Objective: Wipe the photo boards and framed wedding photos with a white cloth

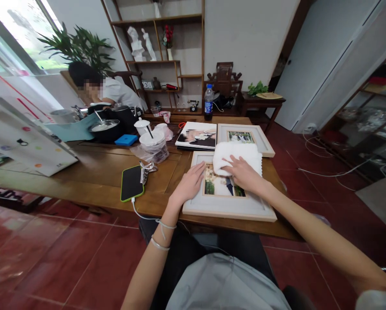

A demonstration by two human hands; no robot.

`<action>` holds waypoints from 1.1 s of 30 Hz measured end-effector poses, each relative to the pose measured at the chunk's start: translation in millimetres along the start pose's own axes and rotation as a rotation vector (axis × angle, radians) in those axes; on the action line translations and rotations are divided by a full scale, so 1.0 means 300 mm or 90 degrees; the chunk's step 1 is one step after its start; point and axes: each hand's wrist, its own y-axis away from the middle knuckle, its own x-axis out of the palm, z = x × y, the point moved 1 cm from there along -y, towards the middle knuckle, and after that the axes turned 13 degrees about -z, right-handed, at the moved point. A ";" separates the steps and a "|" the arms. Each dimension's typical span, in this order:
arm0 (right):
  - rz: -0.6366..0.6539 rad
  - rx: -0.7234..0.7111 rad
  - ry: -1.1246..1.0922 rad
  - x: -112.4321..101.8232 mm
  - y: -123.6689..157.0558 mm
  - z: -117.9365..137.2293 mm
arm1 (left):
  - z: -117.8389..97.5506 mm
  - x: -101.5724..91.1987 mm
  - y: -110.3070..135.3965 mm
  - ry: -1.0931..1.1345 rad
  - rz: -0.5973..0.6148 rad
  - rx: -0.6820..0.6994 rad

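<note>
A light wooden picture frame (228, 209) with a wide pale mat and a photo inside lies near the table's front edge. My left hand (190, 183) rests flat on its left side, fingers stretched out. A folded white cloth (236, 151) covers the frame's upper right part and some of the photo. My right hand (242, 173) lies on the cloth's lower part with its fingers spread. Just behind is a second wooden frame (266, 144) with a photo, partly hidden by the cloth. Left of that frame sits a stack topped by a photo-covered album or panel (197, 134).
A phone (131, 184) on a charging cable lies left of the frame. Beyond it stand a lidded cup with a straw (152, 140), a blue box (126, 140), dark pots (105, 130) and a bottle (208, 103). Another person (121, 91) sits across the table.
</note>
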 end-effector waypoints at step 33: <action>0.056 -0.051 0.004 -0.025 -0.005 0.112 | -0.007 -0.008 -0.002 0.008 0.007 0.005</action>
